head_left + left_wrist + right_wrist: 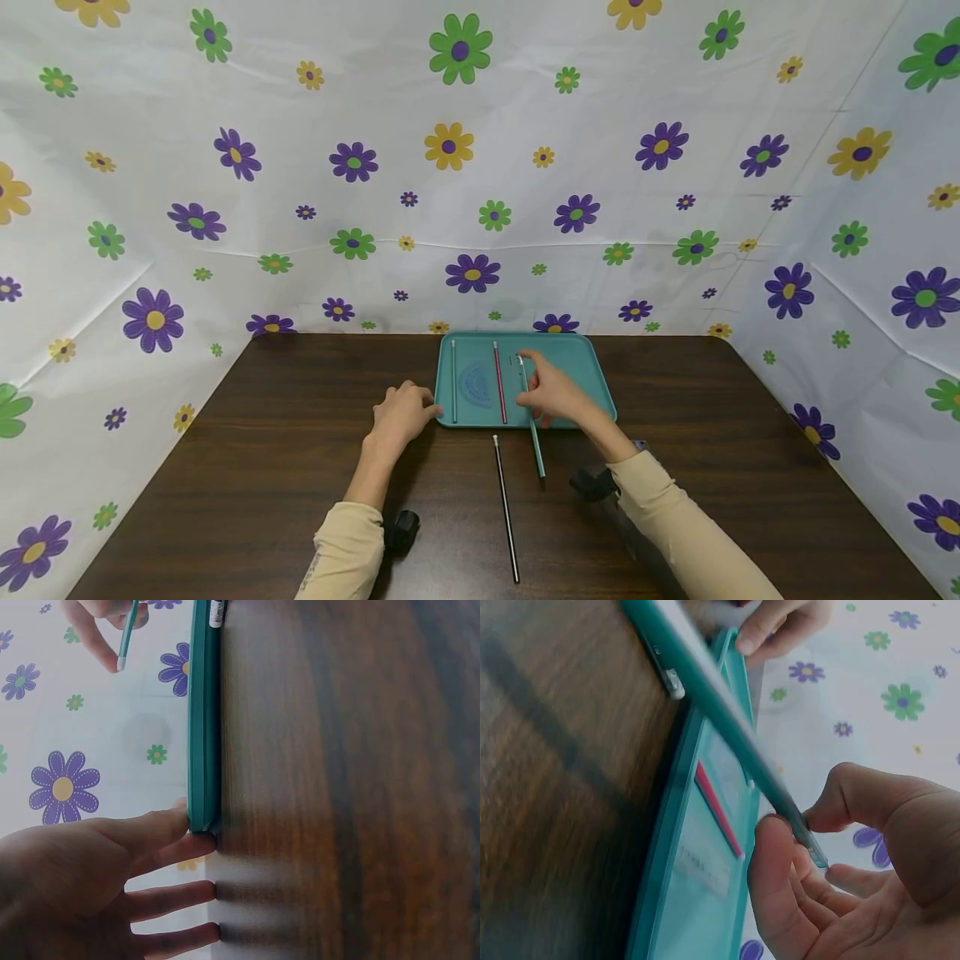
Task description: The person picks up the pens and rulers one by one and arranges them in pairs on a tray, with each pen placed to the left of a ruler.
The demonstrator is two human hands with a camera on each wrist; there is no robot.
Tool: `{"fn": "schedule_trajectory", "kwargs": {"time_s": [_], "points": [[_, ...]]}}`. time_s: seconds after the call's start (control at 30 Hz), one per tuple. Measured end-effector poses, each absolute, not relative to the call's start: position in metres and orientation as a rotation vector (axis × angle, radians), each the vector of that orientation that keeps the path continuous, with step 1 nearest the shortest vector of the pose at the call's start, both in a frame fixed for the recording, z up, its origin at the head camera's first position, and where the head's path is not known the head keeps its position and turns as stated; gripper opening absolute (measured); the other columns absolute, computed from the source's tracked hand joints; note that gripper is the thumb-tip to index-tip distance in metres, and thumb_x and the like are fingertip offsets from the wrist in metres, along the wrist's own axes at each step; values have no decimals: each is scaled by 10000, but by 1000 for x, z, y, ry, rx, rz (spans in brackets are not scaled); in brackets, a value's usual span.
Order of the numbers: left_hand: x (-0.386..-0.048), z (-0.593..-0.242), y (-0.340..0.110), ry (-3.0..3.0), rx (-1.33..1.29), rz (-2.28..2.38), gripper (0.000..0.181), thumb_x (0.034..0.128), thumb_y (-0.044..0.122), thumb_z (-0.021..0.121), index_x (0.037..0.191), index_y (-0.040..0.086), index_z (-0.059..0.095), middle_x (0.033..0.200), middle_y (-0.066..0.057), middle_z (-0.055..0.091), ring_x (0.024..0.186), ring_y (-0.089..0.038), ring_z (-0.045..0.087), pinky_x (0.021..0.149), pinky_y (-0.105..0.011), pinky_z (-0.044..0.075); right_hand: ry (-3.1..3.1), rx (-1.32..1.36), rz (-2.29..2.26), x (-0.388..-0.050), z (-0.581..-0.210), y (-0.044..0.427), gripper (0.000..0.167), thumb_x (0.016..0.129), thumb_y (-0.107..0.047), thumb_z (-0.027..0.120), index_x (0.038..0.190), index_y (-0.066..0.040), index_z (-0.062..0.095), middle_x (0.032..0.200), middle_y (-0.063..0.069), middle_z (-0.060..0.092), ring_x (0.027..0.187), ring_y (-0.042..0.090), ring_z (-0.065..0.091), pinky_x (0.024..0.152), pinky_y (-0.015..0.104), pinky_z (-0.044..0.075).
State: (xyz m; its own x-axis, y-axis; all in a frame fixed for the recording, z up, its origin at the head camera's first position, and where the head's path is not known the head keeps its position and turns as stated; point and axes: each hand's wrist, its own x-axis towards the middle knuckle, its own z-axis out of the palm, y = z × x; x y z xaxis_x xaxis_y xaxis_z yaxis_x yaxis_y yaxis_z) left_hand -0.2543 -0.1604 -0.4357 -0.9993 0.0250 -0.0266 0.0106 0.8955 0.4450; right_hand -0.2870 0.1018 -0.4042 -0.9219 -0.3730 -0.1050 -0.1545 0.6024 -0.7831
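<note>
Over the right part of a teal tray (573,354), my right hand (557,392) holds a teal pencil (536,446) near its eraser end, between thumb and fingers. The pencil slants, its other end reaching past the tray's front edge. At the tray's left rim, my left hand (403,412) pinches the edge between thumb and index finger; its other fingertips touch the table in the left wrist view. Inside the tray lie another teal pencil (453,383), a red pencil (500,385) and a blue, see-through protractor (474,383).
A black pencil (507,512) with a white eraser lies on the dark wooden table (300,467), in front of the tray. Behind the table hangs a white cloth (390,292) printed with flowers. Black wrist straps (401,533) show at both sleeves.
</note>
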Motion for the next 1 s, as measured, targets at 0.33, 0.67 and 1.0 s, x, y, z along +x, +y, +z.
{"fn": "schedule_trajectory", "kwargs": {"time_s": [0.33,0.67,1.0], "points": [[-255,-436,-162,3030,18,719,340,940,329,686,1174,85,724,1273,-178,598,1216,-442,497,959,-708,397,2589,-409,-1227,-301,-404,113,891,897,-35,621,1604,-100,81,694,22,415,521,144,439,534,456,573],[-254,-434,-160,3029,27,713,348,941,328,683,1184,82,719,1279,-182,596,1217,-443,495,958,-706,401,2723,-356,-1245,-319,-415,119,736,901,-46,569,1561,-5,247,726,20,445,495,108,389,519,393,551],[-253,-434,-160,3032,35,704,343,937,328,687,1175,84,722,1264,-186,600,1211,-449,499,950,-712,402,2743,-324,-1241,-331,-427,125,599,936,-38,558,1503,33,376,725,23,406,491,110,344,484,302,502]]}}
